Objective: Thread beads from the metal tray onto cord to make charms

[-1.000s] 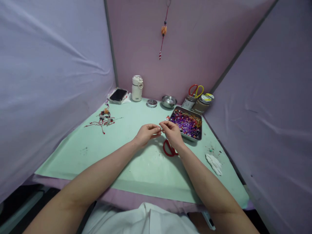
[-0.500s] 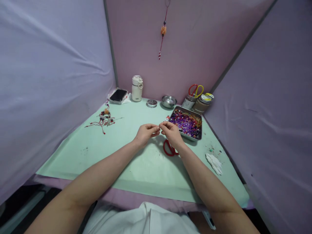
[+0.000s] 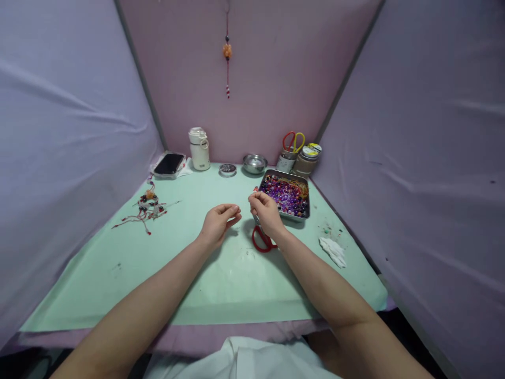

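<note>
Over the middle of the green tabletop, my left hand is pinched, thumb against index finger; whatever lies between the tips is too small to make out. A short gap to its right, my right hand is also closed in a pinch, its held item too fine to see. Beneath my right wrist lie red-handled scissors, their blades mostly covered by the hand. Just beyond that hand sits a metal tray full of purple, red and dark beads.
Strung bead pieces lie at left. Along the back stand a phone, white bottle, small round tin, metal bowl and jars with scissors. A white cloth lies right; a beaded cord hangs behind.
My hands have drawn apart, from fingertips nearly touching to a visible gap. The camera view has turned slightly to the right, so everything appears shifted left.
</note>
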Action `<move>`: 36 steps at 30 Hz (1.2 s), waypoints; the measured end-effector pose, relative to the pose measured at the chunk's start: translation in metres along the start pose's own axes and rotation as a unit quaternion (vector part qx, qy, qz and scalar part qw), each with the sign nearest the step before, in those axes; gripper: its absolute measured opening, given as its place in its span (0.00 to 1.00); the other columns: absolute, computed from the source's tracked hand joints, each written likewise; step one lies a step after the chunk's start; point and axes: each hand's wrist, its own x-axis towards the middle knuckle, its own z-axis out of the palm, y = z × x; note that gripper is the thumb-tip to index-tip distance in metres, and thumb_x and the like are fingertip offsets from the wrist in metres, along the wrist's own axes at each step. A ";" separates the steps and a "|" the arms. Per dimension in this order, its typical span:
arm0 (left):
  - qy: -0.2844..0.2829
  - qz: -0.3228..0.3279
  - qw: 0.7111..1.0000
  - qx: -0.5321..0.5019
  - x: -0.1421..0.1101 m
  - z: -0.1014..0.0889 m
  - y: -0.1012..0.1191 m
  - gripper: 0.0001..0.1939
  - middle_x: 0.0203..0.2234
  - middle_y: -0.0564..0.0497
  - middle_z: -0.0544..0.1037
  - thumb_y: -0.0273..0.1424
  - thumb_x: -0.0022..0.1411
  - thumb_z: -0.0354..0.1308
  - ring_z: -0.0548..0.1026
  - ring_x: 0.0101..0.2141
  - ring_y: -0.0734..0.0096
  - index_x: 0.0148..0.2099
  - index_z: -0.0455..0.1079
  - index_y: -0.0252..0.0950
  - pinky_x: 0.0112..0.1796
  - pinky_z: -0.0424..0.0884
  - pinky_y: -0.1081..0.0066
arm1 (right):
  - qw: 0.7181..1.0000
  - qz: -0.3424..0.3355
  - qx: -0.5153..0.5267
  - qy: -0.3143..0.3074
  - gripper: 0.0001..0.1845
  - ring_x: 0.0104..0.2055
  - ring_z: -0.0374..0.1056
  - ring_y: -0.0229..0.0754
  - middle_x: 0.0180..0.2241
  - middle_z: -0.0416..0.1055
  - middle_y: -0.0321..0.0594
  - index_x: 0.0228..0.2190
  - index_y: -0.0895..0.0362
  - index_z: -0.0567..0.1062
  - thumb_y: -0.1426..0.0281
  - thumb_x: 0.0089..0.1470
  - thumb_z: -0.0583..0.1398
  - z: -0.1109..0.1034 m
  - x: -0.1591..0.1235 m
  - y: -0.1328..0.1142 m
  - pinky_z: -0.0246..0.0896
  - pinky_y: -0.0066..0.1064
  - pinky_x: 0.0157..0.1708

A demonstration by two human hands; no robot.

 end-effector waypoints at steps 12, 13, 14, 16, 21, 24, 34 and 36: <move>0.020 -0.017 1.000 -0.012 0.006 -0.006 0.005 0.14 0.29 0.51 0.74 0.35 0.45 0.68 0.73 0.30 0.77 0.32 0.72 0.32 0.42 0.73 0.69 | 0.915 -0.091 -0.388 -0.058 0.08 0.28 0.63 0.37 0.26 0.72 0.36 0.28 0.58 0.74 0.66 0.46 0.60 -0.108 0.057 -0.057 0.55 0.28 0.30; 0.019 -0.020 0.999 -0.018 0.007 -0.006 0.005 0.14 0.29 0.51 0.74 0.35 0.45 0.68 0.73 0.30 0.77 0.32 0.72 0.32 0.42 0.73 0.70 | 0.892 -0.081 -0.438 -0.083 0.06 0.27 0.63 0.37 0.25 0.72 0.36 0.26 0.57 0.75 0.68 0.45 0.60 -0.113 0.063 -0.055 0.55 0.28 0.29; 0.019 -0.024 0.999 -0.024 0.007 -0.006 0.005 0.14 0.29 0.51 0.74 0.34 0.45 0.68 0.73 0.31 0.77 0.32 0.72 0.32 0.42 0.73 0.70 | 0.866 -0.069 -0.481 -0.115 0.04 0.27 0.64 0.37 0.25 0.72 0.35 0.25 0.57 0.75 0.70 0.44 0.61 -0.116 0.069 -0.052 0.54 0.27 0.29; 0.026 -0.031 0.999 -0.033 0.008 -0.007 0.006 0.13 0.29 0.51 0.74 0.33 0.45 0.68 0.73 0.31 0.76 0.31 0.72 0.32 0.42 0.73 0.70 | 0.816 -0.049 -0.550 -0.170 0.03 0.27 0.64 0.37 0.24 0.73 0.35 0.23 0.56 0.76 0.74 0.42 0.61 -0.119 0.082 -0.045 0.53 0.27 0.28; 0.045 -0.041 0.998 -0.035 0.012 -0.010 0.005 0.10 0.28 0.50 0.75 0.32 0.46 0.67 0.74 0.31 0.75 0.31 0.72 0.33 0.43 0.73 0.68 | 0.747 -0.026 -0.634 -0.198 0.05 0.26 0.65 0.39 0.24 0.74 0.38 0.21 0.56 0.78 0.76 0.41 0.62 -0.122 0.100 -0.025 0.51 0.27 0.25; 0.049 -0.041 0.997 -0.035 0.015 -0.011 0.003 0.08 0.28 0.51 0.75 0.31 0.47 0.67 0.74 0.30 0.75 0.30 0.72 0.34 0.43 0.73 0.69 | 0.736 -0.013 -0.643 -0.214 0.05 0.26 0.66 0.39 0.23 0.74 0.39 0.20 0.56 0.78 0.77 0.40 0.63 -0.127 0.102 -0.015 0.54 0.27 0.26; 0.067 -0.056 0.996 -0.013 0.014 -0.013 0.013 0.05 0.27 0.50 0.75 0.30 0.48 0.65 0.74 0.30 0.74 0.29 0.73 0.35 0.41 0.74 0.70 | 0.758 0.008 -0.609 -0.235 0.04 0.28 0.69 0.40 0.24 0.75 0.39 0.22 0.55 0.79 0.76 0.39 0.65 -0.123 0.102 0.000 0.58 0.26 0.30; 0.065 -0.062 0.996 -0.001 0.012 -0.014 0.015 0.06 0.27 0.49 0.75 0.31 0.48 0.65 0.74 0.30 0.73 0.29 0.73 0.35 0.40 0.74 0.70 | 0.755 -0.012 -0.612 -0.235 0.04 0.29 0.69 0.41 0.25 0.76 0.40 0.22 0.55 0.79 0.76 0.41 0.64 -0.121 0.101 0.000 0.58 0.26 0.30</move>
